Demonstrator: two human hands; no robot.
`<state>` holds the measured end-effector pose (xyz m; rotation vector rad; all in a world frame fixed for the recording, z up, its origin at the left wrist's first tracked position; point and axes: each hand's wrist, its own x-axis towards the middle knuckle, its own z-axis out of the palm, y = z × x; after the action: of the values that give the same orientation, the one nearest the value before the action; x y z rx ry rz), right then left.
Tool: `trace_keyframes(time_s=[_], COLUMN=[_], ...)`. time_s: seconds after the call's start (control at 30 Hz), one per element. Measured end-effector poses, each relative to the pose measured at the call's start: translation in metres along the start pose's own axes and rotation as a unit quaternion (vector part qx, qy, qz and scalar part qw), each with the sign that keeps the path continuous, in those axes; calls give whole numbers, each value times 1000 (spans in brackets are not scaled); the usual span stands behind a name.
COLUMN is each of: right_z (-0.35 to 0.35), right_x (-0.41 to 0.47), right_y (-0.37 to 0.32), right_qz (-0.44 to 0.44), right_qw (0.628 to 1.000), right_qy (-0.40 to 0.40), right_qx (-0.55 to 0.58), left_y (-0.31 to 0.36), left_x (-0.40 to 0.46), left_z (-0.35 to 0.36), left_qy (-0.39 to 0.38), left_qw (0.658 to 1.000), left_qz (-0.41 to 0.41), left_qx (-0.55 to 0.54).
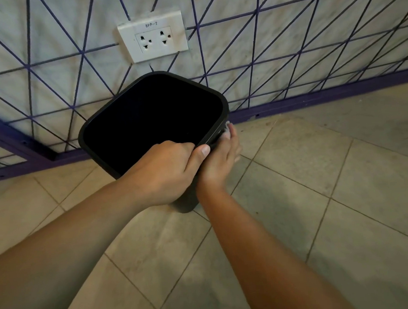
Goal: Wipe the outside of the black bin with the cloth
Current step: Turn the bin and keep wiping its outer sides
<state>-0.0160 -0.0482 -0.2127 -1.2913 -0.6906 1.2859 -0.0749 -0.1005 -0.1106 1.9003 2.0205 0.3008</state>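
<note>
The black bin stands on the tiled floor close to the wall, its open mouth tipped slightly toward the camera so that the dark interior fills most of the view of it. It is a square bin with rounded corners and a thin rim; only a narrow strip of its outer wall shows, below the near edge and at the right side.

The left hand grasps the near rim: the fingers are curled over the edge into the bin, and the thumb lies along the outside of the rim, its nail showing. The right hand lies against the bin's right outer wall, just under the rim, fingers stretched forward along the surface. A small piece of pale cloth peeks out at the fingertips, caught between them and the bin; most of it is hidden behind the hand, so how the fingers hold it cannot be told. The two hands touch where the left thumb meets the back of the right hand. Both forearms are bare and reach in from the bottom of the frame.

Behind the bin runs a purple skirting board, and above it the wall carries white marbled panels crossed by purple lines. A white double wall socket marked "8PP-2" sits above the bin.
</note>
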Motion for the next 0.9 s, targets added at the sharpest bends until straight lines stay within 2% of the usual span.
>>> trace_keyframes(time_s=[0.1, 0.13, 0.2, 0.23, 0.27, 0.37, 0.4, 0.53, 0.67, 0.7, 0.8, 0.83, 0.9], right_z=[-3, -4, -4, -2, -2, -3, -3, 1, -2, -3, 2, 3, 2], right_x=[-37, -29, 1, 6, 3, -34, -34, 2, -31, -25, 6, 5, -18], right_y=[7, 12, 11, 6, 1, -4, 0, -2, -8, -5, -7, -10, -14], right_qz=[-102, -89, 17, 42, 29, -98, -107, -1, -100, -103, -23, -23, -77], right_qw=[995, 996, 1000, 999, 999, 994, 993, 999, 994, 994, 999, 999, 997], right_qy=[-22, -15, -2, -9, -16, -44, -42, -30, -43, -36, -30, -29, -31], right_qx=[0, -4, 6, 23, 25, 6, 9, 17, -6, -6, 14, 19, 2], left_y=[0, 1, 4, 3, 2, -1, 0, 2, 1, 1, 2, 0, -1], left_x=[0, 0, 0, 1, 1, 2, 2, 4, 3, 3, 5, 5, 5], left_z=[-1, 0, 0, 0, 0, 0, 0, -1, -2, -2, -1, 0, 0], left_qy=[-3, 1, 13, 14, 11, 3, 4, 9, -6, -4, 7, 5, -3], left_qw=[1000, 1000, 1000, 1000, 1000, 1000, 1000, 1000, 999, 1000, 1000, 1000, 1000], left_qz=[1, 0, 0, -2, -3, -4, -4, -9, 2, 4, -6, -10, -9], left_qx=[-19, -8, 6, 4, -4, -26, -20, -12, -39, -31, -11, -13, -29])
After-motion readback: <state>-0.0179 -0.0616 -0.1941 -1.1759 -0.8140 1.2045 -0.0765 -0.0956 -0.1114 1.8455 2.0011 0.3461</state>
